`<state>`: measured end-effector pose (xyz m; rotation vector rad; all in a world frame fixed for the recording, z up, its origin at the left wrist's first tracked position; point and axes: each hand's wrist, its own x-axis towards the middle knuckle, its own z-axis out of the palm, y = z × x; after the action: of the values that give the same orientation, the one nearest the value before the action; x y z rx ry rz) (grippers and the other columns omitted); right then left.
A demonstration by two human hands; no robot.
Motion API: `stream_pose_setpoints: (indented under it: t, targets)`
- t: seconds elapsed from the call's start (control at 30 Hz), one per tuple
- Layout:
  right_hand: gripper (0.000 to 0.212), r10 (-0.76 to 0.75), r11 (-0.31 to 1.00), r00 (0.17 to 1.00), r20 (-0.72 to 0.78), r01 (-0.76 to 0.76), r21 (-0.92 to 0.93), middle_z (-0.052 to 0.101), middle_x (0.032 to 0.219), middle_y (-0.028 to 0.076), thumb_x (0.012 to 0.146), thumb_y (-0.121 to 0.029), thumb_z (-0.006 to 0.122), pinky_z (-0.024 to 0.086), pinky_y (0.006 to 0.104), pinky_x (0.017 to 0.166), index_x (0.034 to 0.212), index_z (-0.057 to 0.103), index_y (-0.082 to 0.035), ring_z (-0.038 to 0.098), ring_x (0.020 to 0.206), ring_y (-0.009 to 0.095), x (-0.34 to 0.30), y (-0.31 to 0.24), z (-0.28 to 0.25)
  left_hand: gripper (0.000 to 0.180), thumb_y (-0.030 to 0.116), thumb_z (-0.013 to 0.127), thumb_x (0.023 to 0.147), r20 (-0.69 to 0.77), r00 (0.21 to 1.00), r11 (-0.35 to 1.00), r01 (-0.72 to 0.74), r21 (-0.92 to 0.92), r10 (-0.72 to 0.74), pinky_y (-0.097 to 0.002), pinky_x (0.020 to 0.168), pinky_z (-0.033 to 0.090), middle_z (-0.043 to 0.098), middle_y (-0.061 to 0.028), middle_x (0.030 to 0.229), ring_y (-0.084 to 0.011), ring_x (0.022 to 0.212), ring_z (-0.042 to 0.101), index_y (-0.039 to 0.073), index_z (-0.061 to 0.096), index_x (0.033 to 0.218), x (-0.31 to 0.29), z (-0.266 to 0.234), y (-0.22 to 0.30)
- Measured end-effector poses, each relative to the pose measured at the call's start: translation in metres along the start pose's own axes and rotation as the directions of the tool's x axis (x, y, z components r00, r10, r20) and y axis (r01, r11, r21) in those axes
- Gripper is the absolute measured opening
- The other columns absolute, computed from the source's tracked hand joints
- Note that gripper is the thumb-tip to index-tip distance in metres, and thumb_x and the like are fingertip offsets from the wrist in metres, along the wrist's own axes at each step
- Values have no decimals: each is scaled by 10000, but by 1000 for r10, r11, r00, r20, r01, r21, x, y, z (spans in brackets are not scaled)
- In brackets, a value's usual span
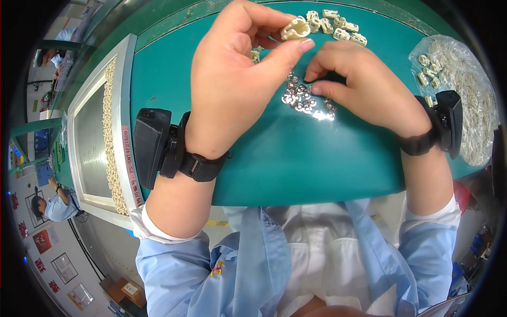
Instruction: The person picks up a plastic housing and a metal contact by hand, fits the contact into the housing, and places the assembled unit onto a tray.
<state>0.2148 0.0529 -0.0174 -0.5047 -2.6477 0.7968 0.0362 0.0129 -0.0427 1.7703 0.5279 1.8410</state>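
Cream plastic connector piece (296,27) pinched between thumb and fingertips of left hand (237,79), raised above the far middle of the green bench top (274,158), clamped lightly rather than gripped whole. Right hand (359,87) lowered onto a heap of small shiny metal washers (306,99) near the bench centre, thumb and forefinger closed together at the heap's edge; whether a washer sits between them, cannot tell. Likely slips: piece twisting out of so small a pinch and dropping among the washers; a washer flicked away or two lifted at once, being tiny and packed close. More cream pieces (338,24) at the far edge, a clear bag of them (465,95) at the right edge, a metal tray with rows of parts (111,132) along the left edge, a careless sleeve apt to scatter any.
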Motion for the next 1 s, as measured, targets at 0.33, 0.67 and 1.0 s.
stream_pose_setpoints:
  t: [0.33,0.67,1.0]
  targets:
    - [108,-64,986,998,0,64,-155,530,792,111,717,-28,628,430,379,713,768,535,-6,517,808,288,-7,1,5,228,-54,630,806,-328,661,680,730,71,-675,-194,720,450,589,-53,907,-84,810,553,-30,528,1009,5,26,55]
    - [92,-117,993,992,37,119,-27,541,792,108,734,-28,605,429,381,714,771,523,-10,524,802,293,-3,0,5,221,-28,626,821,64,986,988,151,14,-152,-193,727,453,599,-55,913,-79,808,555,-39,539,1023,-6,0,2]
    - [99,-57,986,997,44,63,-153,545,795,110,743,-27,608,429,382,711,782,518,-10,527,800,296,-7,-1,7,219,-7,640,817,213,940,963,-271,-7,266,-200,744,461,607,-52,908,-83,815,566,-31,557,1019,-7,1,-15]
